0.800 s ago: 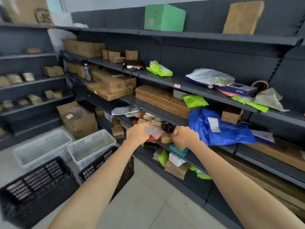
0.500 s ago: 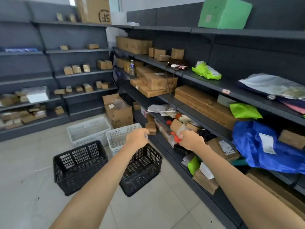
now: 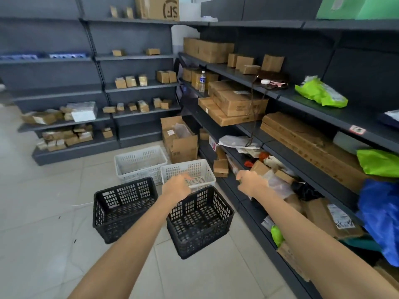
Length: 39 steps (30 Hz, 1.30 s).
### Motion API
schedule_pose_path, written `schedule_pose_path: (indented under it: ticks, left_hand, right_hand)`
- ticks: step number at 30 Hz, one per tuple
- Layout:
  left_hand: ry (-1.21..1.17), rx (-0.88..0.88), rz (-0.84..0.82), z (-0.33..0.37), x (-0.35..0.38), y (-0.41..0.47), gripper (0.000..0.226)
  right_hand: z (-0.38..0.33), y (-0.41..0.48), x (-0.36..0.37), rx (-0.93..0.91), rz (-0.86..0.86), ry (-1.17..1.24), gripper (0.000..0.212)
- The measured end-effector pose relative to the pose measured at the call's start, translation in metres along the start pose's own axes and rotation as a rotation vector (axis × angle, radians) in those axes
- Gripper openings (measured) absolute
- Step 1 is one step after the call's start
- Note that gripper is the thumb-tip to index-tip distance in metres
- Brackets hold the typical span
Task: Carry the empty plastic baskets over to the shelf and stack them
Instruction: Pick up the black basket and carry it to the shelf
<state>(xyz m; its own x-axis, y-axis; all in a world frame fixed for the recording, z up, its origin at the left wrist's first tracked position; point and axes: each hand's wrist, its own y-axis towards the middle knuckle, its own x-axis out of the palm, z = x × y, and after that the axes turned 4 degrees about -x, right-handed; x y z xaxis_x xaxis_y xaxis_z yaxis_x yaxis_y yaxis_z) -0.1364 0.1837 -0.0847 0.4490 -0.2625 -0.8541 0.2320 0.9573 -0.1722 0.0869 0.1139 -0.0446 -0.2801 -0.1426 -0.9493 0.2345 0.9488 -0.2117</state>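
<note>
Several empty plastic baskets stand on the tiled floor beside the dark shelf unit (image 3: 254, 214). Two are black: one at left (image 3: 123, 209), one at right (image 3: 199, 221). Behind them are two white ones, a left basket (image 3: 140, 164) and a right basket (image 3: 187, 171). My left hand (image 3: 176, 186) hovers over the gap between the right white and right black baskets, fingers loosely apart, holding nothing. My right hand (image 3: 250, 182) is stretched out by the low shelf edge, fingers apart and empty.
The right-hand shelves hold cardboard boxes (image 3: 237, 102), green bags (image 3: 319, 93) and a blue bag (image 3: 380, 216). An open carton (image 3: 179, 140) stands on the floor behind the white baskets. Another shelf unit (image 3: 90, 87) lines the back wall. Tiled floor stretches to the left.
My view has swung left from the shelf toward the baskets. Both hands have drawn back from the clutter on the low shelf and let go of what they touched there.
</note>
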Motion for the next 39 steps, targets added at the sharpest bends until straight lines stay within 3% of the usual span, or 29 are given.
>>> schedule_pose_path:
  ticks: [12, 21, 25, 30, 35, 39]
  left_hand:
    - [-0.005, -0.291, 0.000, 0.033, 0.065, 0.074, 0.048]
    - [-0.105, -0.550, 0.009, 0.014, 0.095, 0.143, 0.035]
    - [-0.096, -0.591, -0.001, -0.009, 0.102, 0.199, 0.029]
    - [-0.058, -0.608, -0.052, -0.033, 0.110, 0.271, 0.041]
    - [-0.042, -0.639, -0.128, -0.050, 0.119, 0.322, 0.043]
    - [-0.067, -0.647, -0.154, -0.066, 0.129, 0.342, 0.039]
  right_hand:
    - [0.078, 0.136, 0.012, -0.141, -0.116, -0.095, 0.036]
    - [0.075, 0.244, 0.044, -0.225, -0.252, -0.220, 0.039]
    - [0.059, 0.307, 0.057, -0.260, -0.282, -0.293, 0.044]
    - [0.044, 0.380, 0.075, -0.284, -0.326, -0.332, 0.056]
    - [0.037, 0.431, 0.094, -0.283, -0.419, -0.356, 0.050]
    - [0.041, 0.459, 0.114, -0.267, -0.460, -0.340, 0.057]
